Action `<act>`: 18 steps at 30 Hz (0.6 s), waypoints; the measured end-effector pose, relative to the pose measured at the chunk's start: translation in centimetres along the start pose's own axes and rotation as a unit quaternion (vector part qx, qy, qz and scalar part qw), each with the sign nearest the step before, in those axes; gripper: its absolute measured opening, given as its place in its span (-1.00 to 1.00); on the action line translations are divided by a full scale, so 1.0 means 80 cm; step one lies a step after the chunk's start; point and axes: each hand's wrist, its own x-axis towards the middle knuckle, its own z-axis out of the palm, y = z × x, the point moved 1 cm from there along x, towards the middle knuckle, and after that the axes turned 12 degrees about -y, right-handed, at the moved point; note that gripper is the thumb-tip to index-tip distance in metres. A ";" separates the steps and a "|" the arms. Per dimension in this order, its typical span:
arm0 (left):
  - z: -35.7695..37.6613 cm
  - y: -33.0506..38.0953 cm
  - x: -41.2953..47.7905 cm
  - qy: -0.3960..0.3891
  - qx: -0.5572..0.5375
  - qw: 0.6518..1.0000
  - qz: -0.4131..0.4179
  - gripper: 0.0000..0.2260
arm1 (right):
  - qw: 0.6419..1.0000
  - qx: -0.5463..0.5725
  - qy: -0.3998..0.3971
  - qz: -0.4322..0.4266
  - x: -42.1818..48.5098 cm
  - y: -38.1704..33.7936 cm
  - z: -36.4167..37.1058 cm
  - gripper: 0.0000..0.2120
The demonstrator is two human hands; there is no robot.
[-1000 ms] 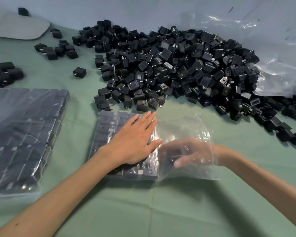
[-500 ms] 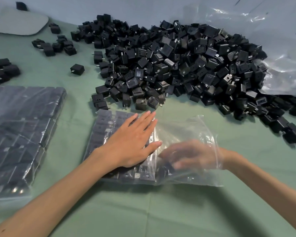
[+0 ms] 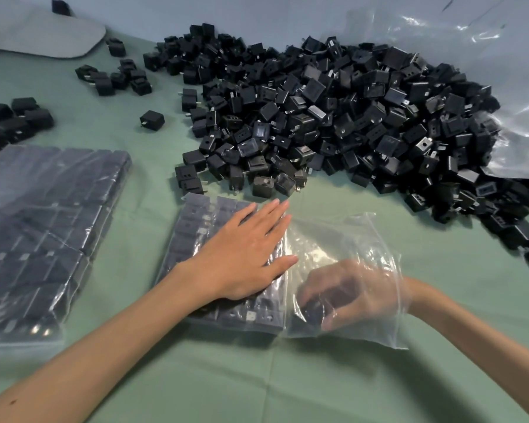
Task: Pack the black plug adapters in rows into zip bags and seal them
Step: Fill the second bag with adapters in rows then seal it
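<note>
Sliding a little closer to the bag's near edge than half a second ago, the right hand [image 3: 355, 291] is working inside the bag [image 3: 348, 236]. Its fingers are curling round one adapter [image 3: 310, 311], which is showing only dimly through the plastic. The left hand [image 3: 242, 257] is keeping its place, lying flat with straight fingers on top of the bag and pressing down the rows [image 3: 202, 221] already packed in the bag's left part.

The bag is lying on the cloth [image 3: 257, 377] directly in front of the person, with its long axis running left to right. Its mouth is facing right, where the right wrist is entering. The unfilled part is lying just right of the left fingertips, so the held adapter is sitting beside the last row at the near edge. Judging from this, the next row is starting there, and the right hand is the nearer one for setting it.

Beyond the bag, the loose pile [image 3: 333, 117] is spreading across the cloth, its near edge just past the left fingertips. Packed bags [image 3: 43, 224] are lying well to the left. A clear sheet [image 3: 516, 87] is lying crumpled behind the pile on the right.
</note>
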 end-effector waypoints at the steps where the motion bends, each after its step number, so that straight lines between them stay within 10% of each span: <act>1: 0.000 0.000 0.000 0.000 0.000 1.000 0.000 -0.26 | 1.000 -0.001 0.017 -0.005 -0.001 -0.002 -0.001 -0.70; 18: 0.001 0.000 0.001 0.000 -0.002 1.000 0.001 -0.23 | 0.986 0.152 0.063 0.002 0.001 0.014 0.012 -0.65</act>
